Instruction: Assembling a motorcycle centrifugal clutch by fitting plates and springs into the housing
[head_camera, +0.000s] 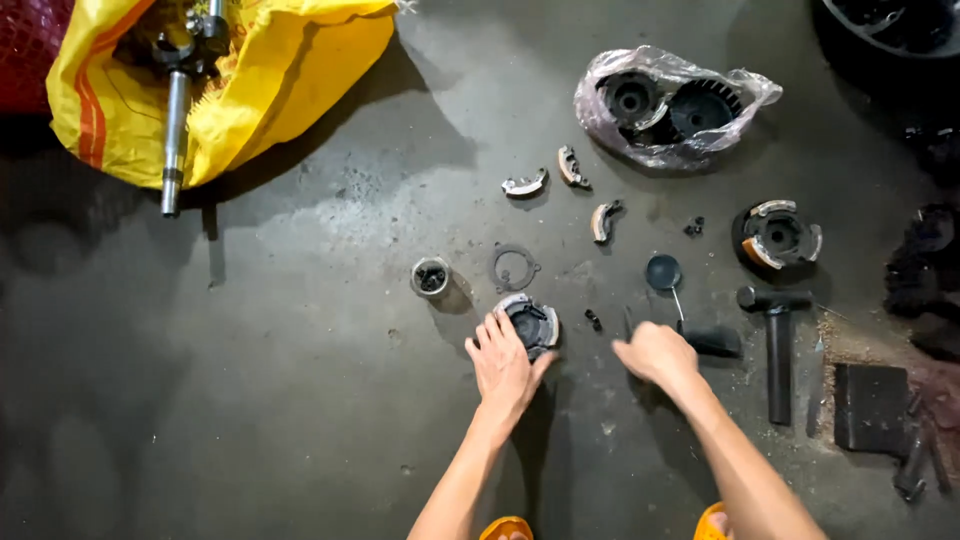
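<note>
Left hand (503, 362) fingers spread over round dark clutch assembly (530, 322) with pale shoes; right hand (655, 353) at 3 o'clock, fingers curled around a dark tool handle (712, 342).

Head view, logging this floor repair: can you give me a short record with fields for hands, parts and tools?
left hand: left hand rests on a round black clutch assembly with pale curved shoes
right hand: right hand closed around a black-handled tool
loose parts: three curved metal shoes, flat grey ring gasket, small metal cup
bagged parts: clear plastic bag of black round parts
other tools: black T-shaped wrench
surface: dark concrete floor
corner: yellow sack holding a steel shaft
</note>
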